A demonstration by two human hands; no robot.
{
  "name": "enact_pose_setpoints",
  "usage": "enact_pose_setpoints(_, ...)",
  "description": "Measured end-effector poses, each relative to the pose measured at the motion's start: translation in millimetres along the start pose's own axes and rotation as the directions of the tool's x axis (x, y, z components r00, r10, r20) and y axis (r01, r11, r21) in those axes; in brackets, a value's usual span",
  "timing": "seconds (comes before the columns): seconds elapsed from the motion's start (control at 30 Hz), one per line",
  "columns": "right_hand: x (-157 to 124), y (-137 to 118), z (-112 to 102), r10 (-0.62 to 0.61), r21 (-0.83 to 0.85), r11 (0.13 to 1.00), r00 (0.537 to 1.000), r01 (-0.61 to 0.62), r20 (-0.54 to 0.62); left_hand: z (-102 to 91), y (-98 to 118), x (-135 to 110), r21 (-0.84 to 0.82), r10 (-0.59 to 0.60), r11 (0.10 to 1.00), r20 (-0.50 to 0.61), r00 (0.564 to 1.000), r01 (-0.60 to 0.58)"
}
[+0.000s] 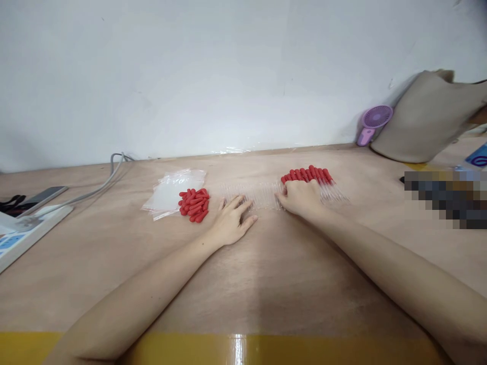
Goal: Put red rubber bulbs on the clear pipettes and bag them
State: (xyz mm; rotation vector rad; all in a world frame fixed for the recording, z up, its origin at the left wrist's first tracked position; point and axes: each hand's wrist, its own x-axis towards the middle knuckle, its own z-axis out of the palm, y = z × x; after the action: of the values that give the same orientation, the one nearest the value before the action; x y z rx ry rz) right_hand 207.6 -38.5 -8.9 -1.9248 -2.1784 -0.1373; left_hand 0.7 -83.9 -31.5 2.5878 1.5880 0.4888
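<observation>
Fitted: slim clear tubes with rubbery red bulbs (304,174), right
Unfitted: bare clear tubes (263,195) between hands; loose red bulbs (194,204), left
Left hand (231,222): fingers spread over bare tubes
Right hand (303,197): curled; cannot tell if clamped

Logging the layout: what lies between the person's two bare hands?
In the head view, a row of thin transparent tubes lies on the light-brown table between the left hand and right hand.

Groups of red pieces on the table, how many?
2: a loose pile left of the left hand, by the clear bags; a row just beyond the right hand. That hand may hide part of it.
</observation>
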Motion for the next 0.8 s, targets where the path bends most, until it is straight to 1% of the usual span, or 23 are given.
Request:
enact_pose_setpoints(0.07, -0.9, -0.7, -1.2, 0.002, -0.013, 1.0, 1.0, -0.002, 0.032, 0.1, -0.3, -0.3, -0.007, 0.012, 1.0, 0.001, 1.0, -0.012)
enact_pose_setpoints(0.17, -0.2, 0.2, -1.6, 0.015, 0.013, 1.0, 0.998, -0.015, 0.065, -0.4, 0.0, -0.2, -0.014, 0.024, 1.0, 0.006, 1.0, -0.024)
enact_pose_setpoints(0.3, 2.9, -0.3, 0.4, 0.026, 0.012, 1.0, 0.999, -0.026, 0.033, -1.1, -0.1, 0.6, -0.01, 0.033, 0.999, 0.022, 0.999, -0.033)
enact_pose_setpoints(0.4, 4.9, -1.4, 0.7, 0.042, 0.018, 0.999, 0.998, -0.043, 0.038, 0.2, 0.2, 0.0, -0.012, 0.049, 0.999, 0.02, 0.999, -0.049)
enact_pose_setpoints(0.47, 5.7, -1.7, 0.3, 0.062, 0.039, 0.997, 0.996, -0.065, 0.06, 0.8, 1.5, -0.8, -0.011, 0.058, 0.998, -0.016, 0.998, -0.058)
enact_pose_setpoints(0.57, 6.1, -1.3, -0.2, 0.089, 0.07, 0.993, 0.992, -0.096, 0.094, -4.3, 2.6, 0.3, 0.002, 0.052, 0.999, -0.14, 0.989, -0.052)
enact_pose_setpoints(0.63, 6.3, -0.5, -0.1, 0.093, 0.08, 0.992, 0.99, -0.101, 0.105, -14.9, -1.3, 4.5, 0.02, 0.013, 1.0, -0.248, 0.969, -0.008)
enact_pose_setpoints(0.7, 6.5, 0.5, 0.1, 0.091, 0.085, 0.991, 0.989, -0.101, 0.113, -31.5, -12.0, 10.8, 0.043, -0.069, 0.995, -0.343, 0.937, 0.089)
enact_pose_setpoints(0.77, 6.0, 1.6, 0.7, 0.082, 0.092, 0.992, 0.992, -0.091, 0.097, -51.7, -29.4, 17.0, 0.073, -0.178, 0.972, -0.38, 0.908, 0.221)
enact_pose_setpoints(0.8, 5.1, 2.0, 1.4, 0.068, 0.093, 0.993, 0.996, -0.074, 0.059, -61.9, -39.9, 19.3, 0.087, -0.235, 0.955, -0.365, 0.901, 0.284)
